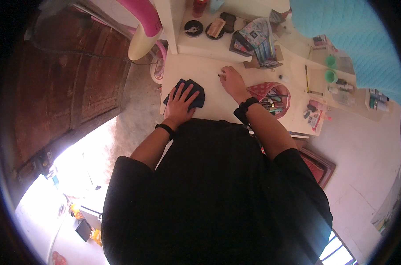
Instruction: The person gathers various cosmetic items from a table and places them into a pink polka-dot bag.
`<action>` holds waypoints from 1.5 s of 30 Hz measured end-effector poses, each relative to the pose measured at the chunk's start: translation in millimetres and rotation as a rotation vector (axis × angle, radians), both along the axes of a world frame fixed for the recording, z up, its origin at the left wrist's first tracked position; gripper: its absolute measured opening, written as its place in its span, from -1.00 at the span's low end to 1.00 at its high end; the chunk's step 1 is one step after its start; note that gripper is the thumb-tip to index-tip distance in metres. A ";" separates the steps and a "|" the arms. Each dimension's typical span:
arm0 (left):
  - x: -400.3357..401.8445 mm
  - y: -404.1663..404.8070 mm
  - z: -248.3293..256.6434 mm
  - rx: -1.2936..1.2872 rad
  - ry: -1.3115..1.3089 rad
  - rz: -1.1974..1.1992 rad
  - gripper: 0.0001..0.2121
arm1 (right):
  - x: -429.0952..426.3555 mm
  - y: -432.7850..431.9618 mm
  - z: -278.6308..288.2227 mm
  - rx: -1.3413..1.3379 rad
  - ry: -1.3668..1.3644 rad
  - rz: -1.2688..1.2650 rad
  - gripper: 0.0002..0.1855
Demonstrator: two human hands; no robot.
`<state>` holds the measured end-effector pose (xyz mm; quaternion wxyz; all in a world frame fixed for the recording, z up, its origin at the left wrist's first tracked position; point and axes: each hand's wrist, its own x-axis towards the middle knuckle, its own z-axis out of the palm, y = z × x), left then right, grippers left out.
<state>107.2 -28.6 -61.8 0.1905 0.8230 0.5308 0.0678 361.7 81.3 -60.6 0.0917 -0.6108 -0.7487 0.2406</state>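
My left hand (180, 104) lies flat with fingers spread on a folded dark blue cloth (197, 94), near the left edge of the pale tabletop (210, 109). To the right, my right hand (232, 82) is curled above the tabletop, pinching a small dark-tipped object (220, 75) too small to identify. Just beyond my right wrist sits an open red pouch with pale dots (260, 90), filled with pens or similar slim items (275, 101). A small bottle with a black cap (282, 78) is on the table past the pouch.
A raised shelf (207, 49) at the back holds a round black dish (193, 28) and a box of packets (265, 59). Green cups (331, 76) and small bottles stand at the right. A pink and cream curved object (144, 36) hangs at the upper left, beside a wooden door (61, 79).
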 end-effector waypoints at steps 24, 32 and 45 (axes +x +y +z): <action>2.5 1.1 -5.9 -0.017 0.023 -0.008 -0.26 | 140.3 -67.6 93.8 0.093 0.028 -0.495 -0.53; 2.0 1.9 -3.3 0.010 0.019 -0.019 -0.28 | 181.2 -83.8 83.3 -0.083 0.737 -0.813 -0.60; 1.5 1.0 -5.1 0.088 -0.022 -0.022 -0.31 | 157.3 -77.7 122.6 0.076 0.889 -0.828 -0.49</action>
